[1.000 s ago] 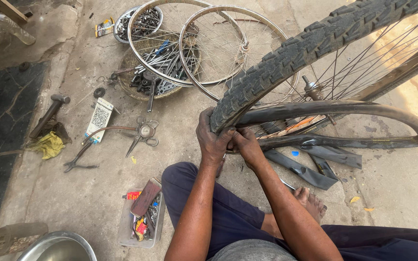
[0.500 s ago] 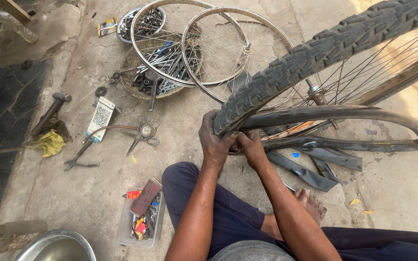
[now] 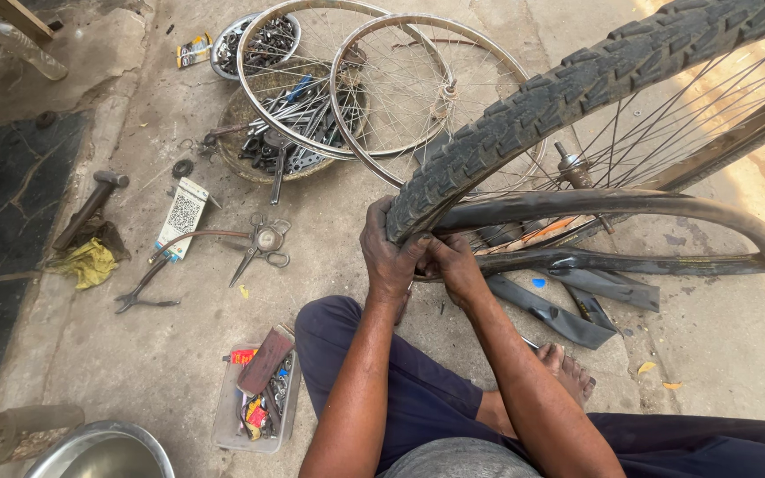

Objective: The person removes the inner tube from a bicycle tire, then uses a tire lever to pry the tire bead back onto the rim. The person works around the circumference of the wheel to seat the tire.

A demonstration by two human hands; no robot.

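i see the left hand [image 3: 389,250] clamped around the knobby bicycle tyre [image 3: 577,88] at its lowest edge, fingers curled over the tread. the right hand [image 3: 450,263] sits just beside it, touching it, closed on the tyre's edge where the black inner tube [image 3: 630,205] loops out to the right. the wheel stands upright in front of my knees on the concrete floor [image 3: 179,354]. two bare spoked rims [image 3: 382,97] lie flat beyond it, over a shallow basket of tools [image 3: 267,150]. scissors [image 3: 263,248], pliers [image 3: 145,288] and a hammer [image 3: 90,208] lie to the left, a clear plastic tray [image 3: 254,407] near my left knee.
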